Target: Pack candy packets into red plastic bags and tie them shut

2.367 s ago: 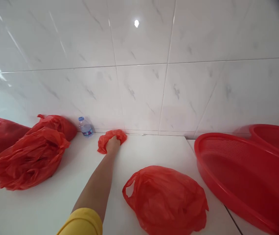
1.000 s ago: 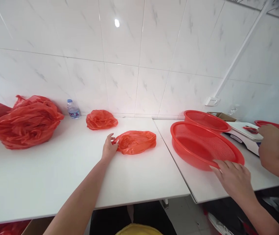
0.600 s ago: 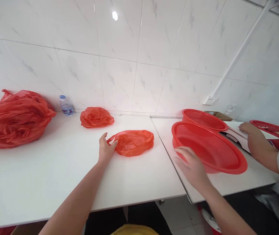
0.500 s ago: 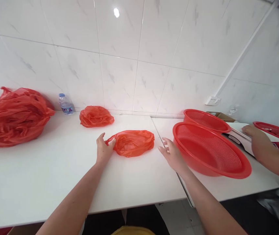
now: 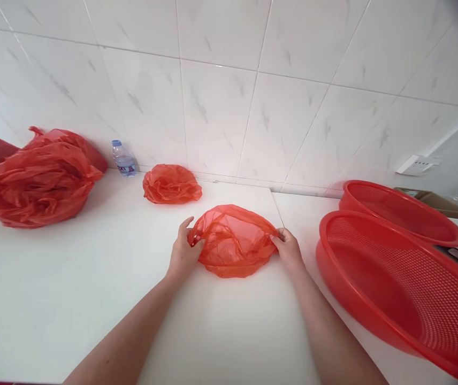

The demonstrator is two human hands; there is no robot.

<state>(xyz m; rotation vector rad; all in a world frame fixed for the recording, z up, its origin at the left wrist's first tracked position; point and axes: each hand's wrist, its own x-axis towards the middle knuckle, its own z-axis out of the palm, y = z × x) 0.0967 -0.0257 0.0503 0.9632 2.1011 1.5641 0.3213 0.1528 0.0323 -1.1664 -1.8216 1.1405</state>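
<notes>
A thin, see-through red plastic bag point(image 5: 235, 243) is spread between my hands over the white table point(image 5: 229, 331), its mouth opened wide. My left hand point(image 5: 184, 248) pinches the bag's left edge, with the index finger raised. At the opposite edge, my right hand point(image 5: 288, 248) grips the rim between thumb and fingers. Behind it, a crumpled red bag point(image 5: 172, 184) lies near the wall.
A large bundle of red bags point(image 5: 40, 182) sits at the left, beside a water bottle point(image 5: 124, 159). On the right are a big red mesh basket point(image 5: 377, 283) and another basket point(image 5: 405, 211) behind it. A socket point(image 5: 418, 165) and cardboard box point(image 5: 433, 202) are at the far right.
My right hand has moved left and taken hold of the bag's right edge. The bag is now spread wider. The view has shifted right and closer, and the other person's arm is out of frame.
</notes>
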